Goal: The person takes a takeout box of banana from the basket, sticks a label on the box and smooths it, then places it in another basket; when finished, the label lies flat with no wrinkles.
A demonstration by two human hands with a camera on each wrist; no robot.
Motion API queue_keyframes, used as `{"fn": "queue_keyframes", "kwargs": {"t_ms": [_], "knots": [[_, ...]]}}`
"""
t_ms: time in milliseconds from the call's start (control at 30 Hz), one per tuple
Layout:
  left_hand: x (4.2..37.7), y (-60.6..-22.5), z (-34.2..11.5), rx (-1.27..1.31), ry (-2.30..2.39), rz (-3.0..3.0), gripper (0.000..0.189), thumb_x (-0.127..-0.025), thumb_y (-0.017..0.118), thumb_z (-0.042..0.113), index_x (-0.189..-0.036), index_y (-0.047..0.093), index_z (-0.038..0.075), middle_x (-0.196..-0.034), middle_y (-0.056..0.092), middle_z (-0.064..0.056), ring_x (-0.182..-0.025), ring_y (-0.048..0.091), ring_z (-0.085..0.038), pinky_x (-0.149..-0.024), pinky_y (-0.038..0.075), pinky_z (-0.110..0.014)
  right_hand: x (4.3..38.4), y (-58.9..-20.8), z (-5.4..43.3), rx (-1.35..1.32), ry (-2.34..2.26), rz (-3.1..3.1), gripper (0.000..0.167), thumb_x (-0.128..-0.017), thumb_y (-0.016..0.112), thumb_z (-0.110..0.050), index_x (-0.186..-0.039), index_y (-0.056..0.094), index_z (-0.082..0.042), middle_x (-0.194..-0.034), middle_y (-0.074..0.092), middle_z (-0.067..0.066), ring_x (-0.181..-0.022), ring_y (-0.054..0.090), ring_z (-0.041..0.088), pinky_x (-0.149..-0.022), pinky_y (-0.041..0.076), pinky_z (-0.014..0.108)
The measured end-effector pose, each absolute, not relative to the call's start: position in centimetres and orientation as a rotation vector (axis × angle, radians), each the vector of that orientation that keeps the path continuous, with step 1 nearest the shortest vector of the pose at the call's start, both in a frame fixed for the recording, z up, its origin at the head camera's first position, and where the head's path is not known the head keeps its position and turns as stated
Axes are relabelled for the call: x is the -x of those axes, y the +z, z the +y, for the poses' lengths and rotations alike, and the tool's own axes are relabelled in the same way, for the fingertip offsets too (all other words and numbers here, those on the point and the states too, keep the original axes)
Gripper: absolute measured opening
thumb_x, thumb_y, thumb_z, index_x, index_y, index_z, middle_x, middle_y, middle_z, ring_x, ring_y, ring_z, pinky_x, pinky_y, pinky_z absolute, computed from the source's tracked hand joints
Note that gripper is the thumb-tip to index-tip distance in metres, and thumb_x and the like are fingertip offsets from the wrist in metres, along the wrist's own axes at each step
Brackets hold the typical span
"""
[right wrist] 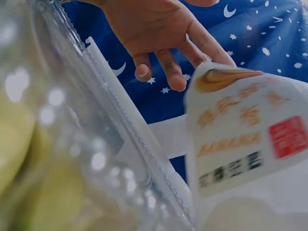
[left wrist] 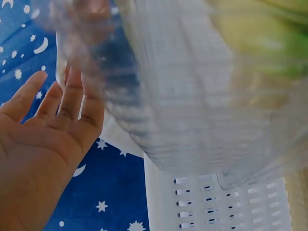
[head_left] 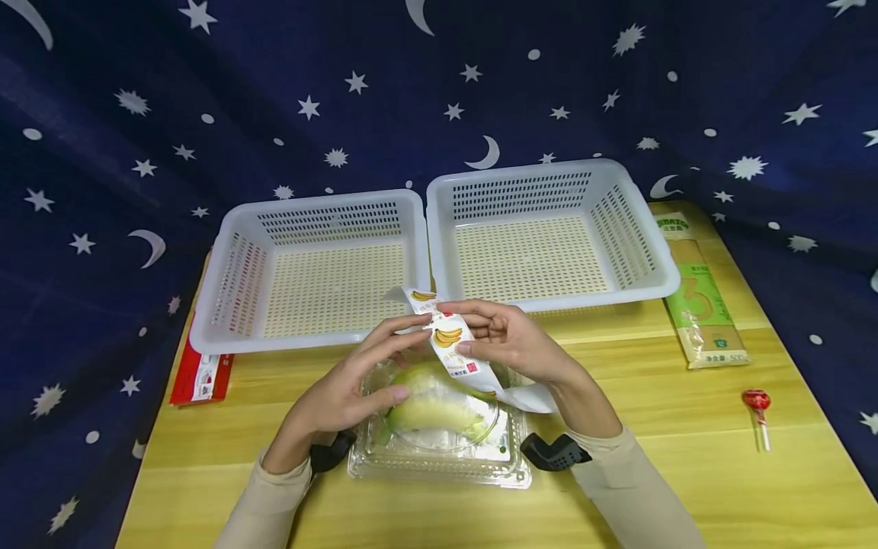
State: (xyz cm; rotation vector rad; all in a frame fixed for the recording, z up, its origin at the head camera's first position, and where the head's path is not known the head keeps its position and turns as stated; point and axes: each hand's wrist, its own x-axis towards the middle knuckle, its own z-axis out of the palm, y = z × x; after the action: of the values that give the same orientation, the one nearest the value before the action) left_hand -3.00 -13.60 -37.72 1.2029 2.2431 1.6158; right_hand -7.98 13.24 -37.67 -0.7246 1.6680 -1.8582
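Observation:
A white strip of banana stickers (head_left: 454, 358) hangs above a clear plastic fruit box (head_left: 439, 467). My right hand (head_left: 517, 345) pinches it between thumb and fingers. The fingertips of my left hand (head_left: 350, 389) reach the strip's upper part, the thumb held away from it. In the right wrist view the same left hand (right wrist: 151, 29) has its fingers loosely spread, and the strip (right wrist: 231, 163) looms close with banana pictures and red print. Through the lid show yellow-green fruits (head_left: 435, 415), banana-like in shape. The right hand is mostly hidden in both wrist views.
Two white perforated baskets, left (head_left: 309, 345) and right (head_left: 590, 300), stand behind the box. To the right lie a green-and-tan packet (head_left: 701, 305) and a red lollipop (head_left: 757, 399). A red packet (head_left: 209, 379) lies partly behind the left basket.

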Motion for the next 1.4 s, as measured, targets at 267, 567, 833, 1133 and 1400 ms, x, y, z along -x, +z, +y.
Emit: {"fn": "queue_keyframes", "kwargs": {"t_ms": [267,567,833,1133,1400], "knots": [[3.19,-37.80,-13.70,-1.202,1.608,2.189,0.062,-0.092,0.060,-0.002,-0.149,0.036,0.002,-0.154,0.031,-0.016,-0.124,0.051,-0.031,-0.093,0.051,-0.042,8.12,-38.14,13.25,0.694,-1.846,1.654,0.044,-0.095,0.058,0.000,-0.138,0.047,0.005,-0.110,0.072,0.018,-0.080,0.068,0.012,-0.071,0.057,0.022],[3.36,-37.95,-13.43,-1.241,1.630,2.163,0.060,-0.094,0.060,0.004,-0.149,0.036,0.002,-0.149,0.037,-0.014,-0.116,0.055,-0.030,-0.090,0.052,-0.040,8.00,-38.23,13.30,0.680,-1.749,1.835,0.037,-0.095,0.061,-0.008,-0.131,0.057,-0.001,-0.053,0.053,-0.001,-0.039,0.029,0.008,-0.059,0.042,0.023],[3.19,-37.94,-13.42,-1.275,1.592,2.183,0.062,-0.091,0.062,0.002,-0.148,0.038,0.002,-0.151,0.036,-0.015,-0.119,0.052,-0.027,-0.091,0.052,-0.038,8.05,-38.29,13.08,0.688,-1.711,1.861,0.034,-0.095,0.062,-0.010,-0.128,0.060,-0.003,-0.055,0.056,0.000,-0.039,0.028,0.007,-0.057,0.042,0.022],[2.64,-37.84,-13.26,-1.176,1.508,2.198,0.068,-0.088,0.064,-0.005,-0.150,0.038,0.005,-0.151,0.036,-0.010,-0.114,0.056,-0.026,-0.098,0.051,-0.039,8.07,-38.32,12.60,0.753,-1.685,1.856,0.035,-0.094,0.063,-0.006,-0.128,0.060,-0.003,-0.054,0.047,-0.003,-0.041,0.028,0.006,-0.048,0.033,0.019],[2.80,-37.78,-13.29,-1.210,1.545,2.181,0.065,-0.088,0.064,-0.006,-0.148,0.041,0.004,-0.150,0.039,-0.011,-0.109,0.056,-0.025,-0.091,0.052,-0.037,7.99,-38.03,12.77,0.741,-1.686,1.818,0.037,-0.093,0.064,-0.007,-0.129,0.058,-0.001,-0.074,0.068,0.004,-0.044,0.033,0.004,-0.041,0.028,0.015]]}}
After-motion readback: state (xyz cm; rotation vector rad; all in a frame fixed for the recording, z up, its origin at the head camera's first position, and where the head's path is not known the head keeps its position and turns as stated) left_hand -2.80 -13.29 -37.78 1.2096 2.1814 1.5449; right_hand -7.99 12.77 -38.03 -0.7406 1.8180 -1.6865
